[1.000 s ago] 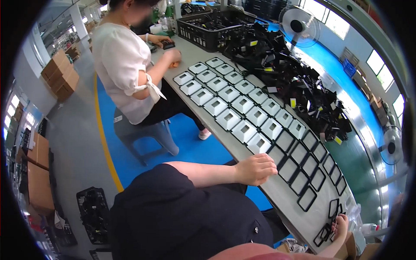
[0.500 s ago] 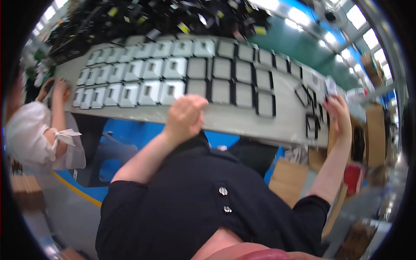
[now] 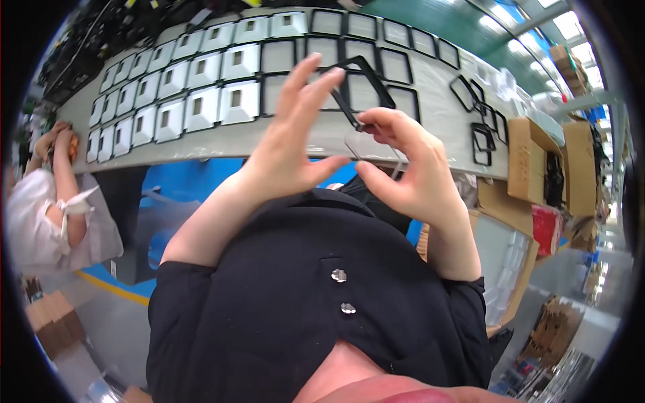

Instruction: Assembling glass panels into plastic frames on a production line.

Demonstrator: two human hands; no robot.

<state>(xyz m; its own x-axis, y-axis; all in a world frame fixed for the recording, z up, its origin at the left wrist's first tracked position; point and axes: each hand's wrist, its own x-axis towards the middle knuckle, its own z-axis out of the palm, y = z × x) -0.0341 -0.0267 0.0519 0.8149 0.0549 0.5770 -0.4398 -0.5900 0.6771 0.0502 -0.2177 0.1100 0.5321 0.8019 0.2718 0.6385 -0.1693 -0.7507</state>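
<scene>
My right hand (image 3: 410, 158) pinches a black rectangular frame (image 3: 346, 111) by its lower corner, tilted above the near part of the table. Below that frame, a thin clear outline (image 3: 348, 142), perhaps a transparent panel, shows at the same fingers; how it is held cannot be told. To the left, my left hand (image 3: 285, 134) is raised with its fingers spread, beside the black frame and holding nothing. Behind both hands, black frames (image 3: 398, 80) lie in rows. White tapered pieces with a small dark opening (image 3: 240, 91) fill the left part of these rows.
Several loose black frames (image 3: 482, 138) are piled at the table's right end, near an open cardboard box (image 3: 527, 161). Another person in white sleeves (image 3: 60, 208) works at the left end. Dark parts are heaped beyond the table (image 3: 101, 33).
My right hand has come from the loose frames at the right to the middle, bringing a black frame. My left hand has opened from a closed shape.
</scene>
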